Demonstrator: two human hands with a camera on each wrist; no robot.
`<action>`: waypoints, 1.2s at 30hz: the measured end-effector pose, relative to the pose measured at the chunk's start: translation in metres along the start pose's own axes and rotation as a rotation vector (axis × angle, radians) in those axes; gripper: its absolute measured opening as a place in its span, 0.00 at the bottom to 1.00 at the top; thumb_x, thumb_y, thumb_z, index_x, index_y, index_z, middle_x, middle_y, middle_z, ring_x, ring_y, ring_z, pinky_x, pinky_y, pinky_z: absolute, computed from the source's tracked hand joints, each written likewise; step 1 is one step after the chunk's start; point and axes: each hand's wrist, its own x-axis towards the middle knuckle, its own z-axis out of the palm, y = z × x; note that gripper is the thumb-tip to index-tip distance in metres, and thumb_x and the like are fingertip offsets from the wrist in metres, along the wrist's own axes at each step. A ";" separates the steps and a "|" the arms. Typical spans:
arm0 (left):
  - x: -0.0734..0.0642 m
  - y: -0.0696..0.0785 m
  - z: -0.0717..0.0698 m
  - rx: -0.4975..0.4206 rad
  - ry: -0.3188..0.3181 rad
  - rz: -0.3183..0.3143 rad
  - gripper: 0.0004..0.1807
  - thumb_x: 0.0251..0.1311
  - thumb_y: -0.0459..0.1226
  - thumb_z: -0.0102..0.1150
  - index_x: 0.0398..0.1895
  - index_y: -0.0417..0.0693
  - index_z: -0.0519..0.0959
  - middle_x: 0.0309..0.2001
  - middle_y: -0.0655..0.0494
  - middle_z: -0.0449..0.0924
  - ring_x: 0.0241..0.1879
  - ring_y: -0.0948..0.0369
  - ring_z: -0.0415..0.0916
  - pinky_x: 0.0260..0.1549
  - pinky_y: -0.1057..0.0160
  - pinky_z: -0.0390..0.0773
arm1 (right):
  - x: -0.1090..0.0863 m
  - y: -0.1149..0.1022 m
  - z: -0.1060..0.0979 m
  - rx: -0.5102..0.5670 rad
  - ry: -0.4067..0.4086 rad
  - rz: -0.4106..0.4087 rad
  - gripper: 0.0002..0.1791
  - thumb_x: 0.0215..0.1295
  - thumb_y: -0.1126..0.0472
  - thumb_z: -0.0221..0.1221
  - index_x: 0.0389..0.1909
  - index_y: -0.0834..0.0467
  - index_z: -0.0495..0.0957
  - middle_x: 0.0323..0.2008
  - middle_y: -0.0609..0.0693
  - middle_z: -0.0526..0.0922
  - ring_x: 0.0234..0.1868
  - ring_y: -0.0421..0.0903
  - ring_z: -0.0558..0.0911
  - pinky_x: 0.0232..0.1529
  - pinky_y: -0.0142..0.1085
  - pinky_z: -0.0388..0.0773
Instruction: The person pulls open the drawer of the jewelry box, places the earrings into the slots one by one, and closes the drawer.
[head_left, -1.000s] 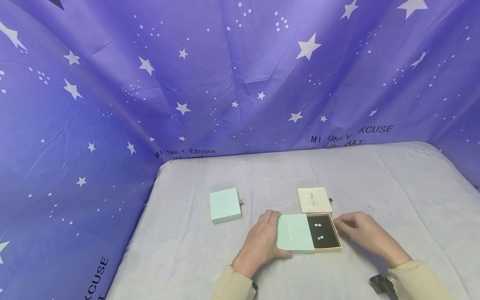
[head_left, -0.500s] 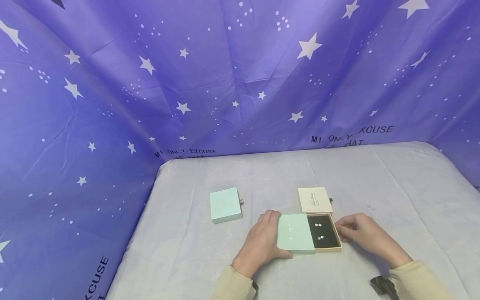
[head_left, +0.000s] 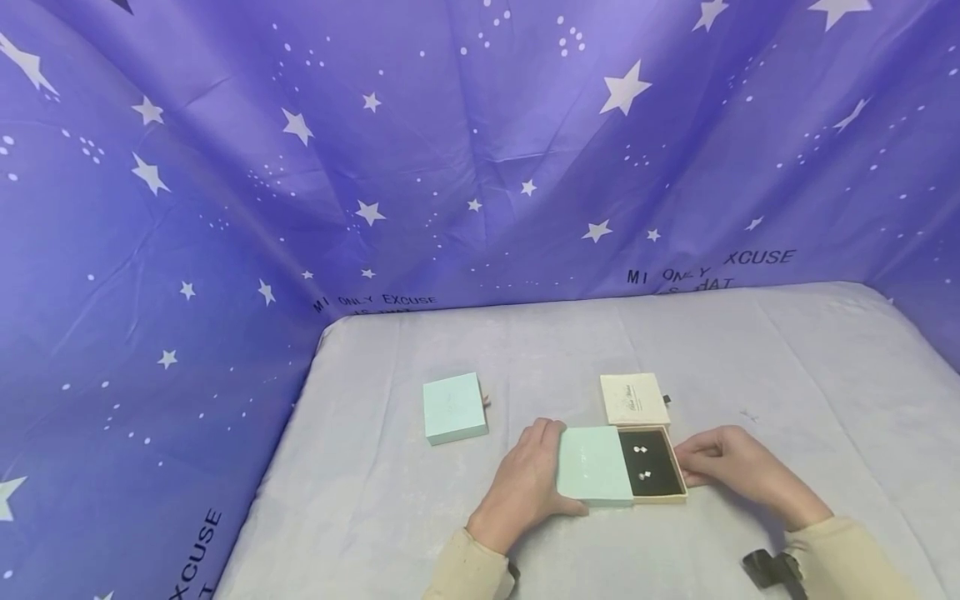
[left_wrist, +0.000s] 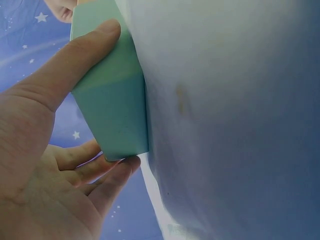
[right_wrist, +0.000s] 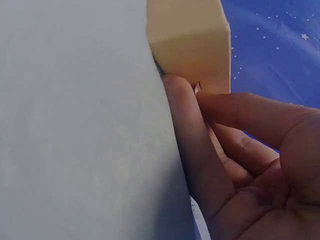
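A mint-green jewelry box sleeve (head_left: 595, 467) lies on the cloth, its drawer (head_left: 660, 500) pulled partway out to the right. On the drawer's black pad (head_left: 651, 475) sit two small, shiny earrings (head_left: 644, 475). My left hand (head_left: 521, 482) grips the sleeve from its left end, thumb along the near side and fingers at the far side. At the drawer's right end, my right hand (head_left: 738, 465) pinches a small ribbon tab (right_wrist: 198, 87) between thumb and finger; the fingers hide most of it.
Behind the open box stands a cream box (head_left: 633, 398) with a dark tab, very close to it. Another mint-green box (head_left: 454, 407) with a pinkish tab lies to the left. A pale cloth (head_left: 375, 500) covers the table; purple star-printed curtains (head_left: 465, 150) enclose it.
The right hand's fingers have shifted slightly at the drawer's end. The drawer sticks out as far as before, and the left hand keeps its grip. The head view has tilted a little.
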 end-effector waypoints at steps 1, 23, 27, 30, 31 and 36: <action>0.000 0.000 0.000 0.001 0.001 0.001 0.55 0.25 0.54 0.85 0.61 0.44 0.68 0.51 0.57 0.72 0.46 0.63 0.71 0.44 0.70 0.78 | 0.000 0.000 0.000 0.005 -0.002 0.005 0.13 0.65 0.59 0.62 0.41 0.66 0.85 0.35 0.52 0.90 0.45 0.49 0.85 0.52 0.52 0.78; 0.000 0.008 0.000 -0.019 -0.047 -0.046 0.56 0.25 0.53 0.85 0.62 0.44 0.68 0.51 0.58 0.72 0.46 0.64 0.70 0.45 0.70 0.78 | -0.003 -0.010 0.016 0.096 -0.002 -0.055 0.12 0.63 0.60 0.63 0.40 0.66 0.85 0.33 0.51 0.90 0.36 0.36 0.85 0.43 0.26 0.77; 0.000 0.008 0.000 -0.013 -0.042 -0.033 0.56 0.25 0.53 0.85 0.61 0.44 0.68 0.51 0.57 0.72 0.46 0.64 0.70 0.45 0.70 0.78 | -0.003 -0.013 0.019 0.123 0.011 -0.085 0.12 0.64 0.62 0.63 0.40 0.68 0.85 0.33 0.54 0.89 0.33 0.35 0.85 0.39 0.26 0.79; 0.000 0.008 -0.002 -0.017 -0.027 -0.025 0.56 0.24 0.53 0.85 0.61 0.43 0.68 0.51 0.56 0.73 0.45 0.63 0.70 0.44 0.69 0.78 | -0.001 -0.018 0.022 0.112 0.035 -0.093 0.11 0.63 0.61 0.63 0.39 0.66 0.86 0.33 0.53 0.89 0.31 0.35 0.84 0.38 0.27 0.80; 0.000 0.008 -0.002 -0.018 -0.020 -0.022 0.56 0.24 0.53 0.85 0.61 0.43 0.68 0.50 0.56 0.73 0.45 0.63 0.70 0.44 0.69 0.78 | 0.000 -0.020 0.023 0.093 0.044 -0.092 0.11 0.62 0.61 0.64 0.38 0.65 0.86 0.33 0.52 0.89 0.32 0.35 0.84 0.38 0.27 0.80; 0.000 0.007 -0.003 -0.013 -0.015 -0.019 0.56 0.24 0.52 0.86 0.61 0.42 0.68 0.50 0.56 0.73 0.45 0.63 0.71 0.44 0.69 0.78 | 0.004 -0.026 0.028 0.011 0.077 -0.087 0.09 0.59 0.59 0.66 0.35 0.61 0.87 0.31 0.48 0.89 0.34 0.39 0.84 0.41 0.32 0.80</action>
